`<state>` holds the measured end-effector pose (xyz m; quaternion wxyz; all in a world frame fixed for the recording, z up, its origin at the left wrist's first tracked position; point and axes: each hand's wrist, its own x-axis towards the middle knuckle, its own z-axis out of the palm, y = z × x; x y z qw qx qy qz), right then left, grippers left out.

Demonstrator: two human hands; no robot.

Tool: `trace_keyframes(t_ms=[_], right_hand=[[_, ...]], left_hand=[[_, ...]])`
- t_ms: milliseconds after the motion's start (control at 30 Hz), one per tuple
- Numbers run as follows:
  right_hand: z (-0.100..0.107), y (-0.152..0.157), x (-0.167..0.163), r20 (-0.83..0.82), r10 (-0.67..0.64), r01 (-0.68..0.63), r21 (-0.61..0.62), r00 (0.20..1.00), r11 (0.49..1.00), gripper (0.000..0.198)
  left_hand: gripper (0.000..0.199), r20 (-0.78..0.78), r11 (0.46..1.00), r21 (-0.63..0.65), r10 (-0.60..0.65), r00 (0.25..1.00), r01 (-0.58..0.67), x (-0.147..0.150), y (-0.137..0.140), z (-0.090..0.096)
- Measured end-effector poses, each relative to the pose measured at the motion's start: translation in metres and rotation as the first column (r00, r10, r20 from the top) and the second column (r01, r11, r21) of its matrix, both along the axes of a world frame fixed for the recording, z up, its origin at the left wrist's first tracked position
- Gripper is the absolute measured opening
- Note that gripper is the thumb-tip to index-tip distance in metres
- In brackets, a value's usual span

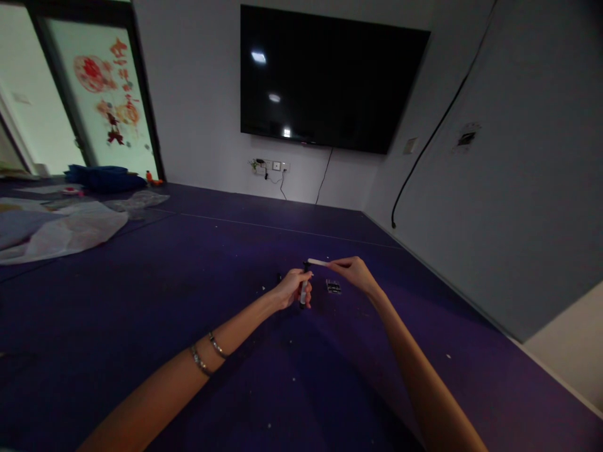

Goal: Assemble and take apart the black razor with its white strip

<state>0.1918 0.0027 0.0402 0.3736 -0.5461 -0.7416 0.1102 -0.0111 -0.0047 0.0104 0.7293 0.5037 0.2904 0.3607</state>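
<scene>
The left hand (289, 289) curls its fingers round a near-upright, dark-ended tube (303, 295), seemingly steadying it; the right hand (357, 274) pinches a pale strip (319, 262) by the tube's top, probably for finer control.

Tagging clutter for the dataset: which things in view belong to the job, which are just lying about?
In use:
- black-ended tube, in left hand
- pale strip, in right hand

Likely just lying about:
- plastic sheeting
- blue bundle
- small flat piece near the right hand (role unclear)
</scene>
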Motion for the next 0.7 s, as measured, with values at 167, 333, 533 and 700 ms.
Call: trace_keyframes(t_ms=[167,333,533,700], right_hand=[[-0.0010,0.0007,-0.0001,-0.035,-0.009,0.009,0.012,0.999,1.000,0.033],[-0.0015,0.0014,0.0027,-0.019,-0.011,0.011,-0.021,1.000,1.000,0.035],[-0.0034,0.0013,-0.0003,-0.064,0.028,-0.030,-0.021,0.998,0.999,0.035],[-0.0057,0.0016,-0.0016,-0.100,-0.038,0.039,0.011,0.994,0.999,0.035]], left_hand=[[0.016,0.008,1.000,0.014,0.000,1.000,0.000,-0.0002,0.0004,-0.0018],[0.015,0.003,1.000,0.023,-0.009,1.000,0.009,-0.0002,0.0016,-0.0025],[0.016,0.006,0.999,0.025,0.045,0.999,-0.045,0.0010,0.0007,-0.0024],[0.014,0.006,0.998,0.033,0.060,0.998,-0.061,0.0011,-0.0008,-0.0012]])
